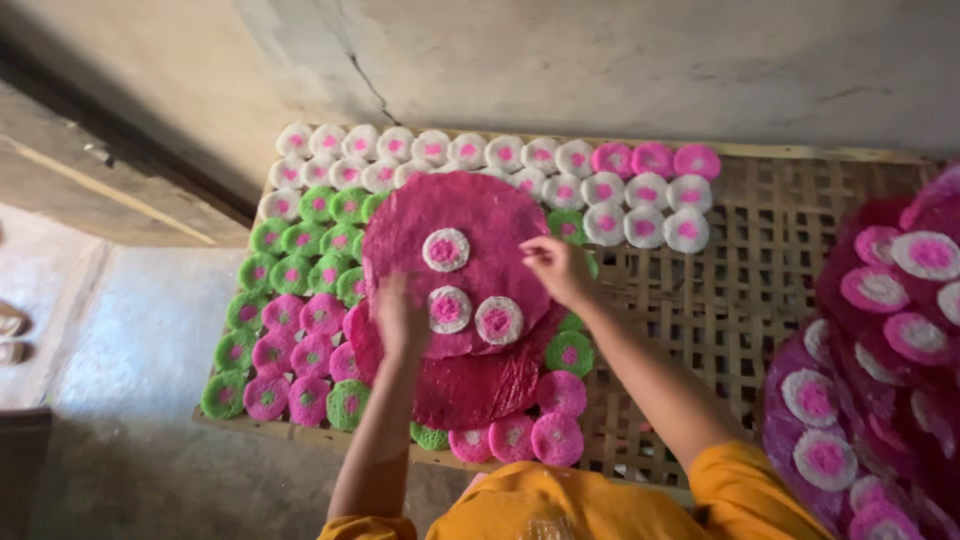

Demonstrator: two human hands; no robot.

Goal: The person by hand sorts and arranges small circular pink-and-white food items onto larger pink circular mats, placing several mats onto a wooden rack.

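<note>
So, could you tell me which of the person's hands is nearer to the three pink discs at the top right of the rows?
The right hand: it sits just below and left of the three pink discs. The left hand is farther left and lower, on the large magenta round.

Bare woven bamboo rack lies open right of centre. Small round green, pink and white cakes crowd its left; stacked magenta discs block the right edge.
</note>
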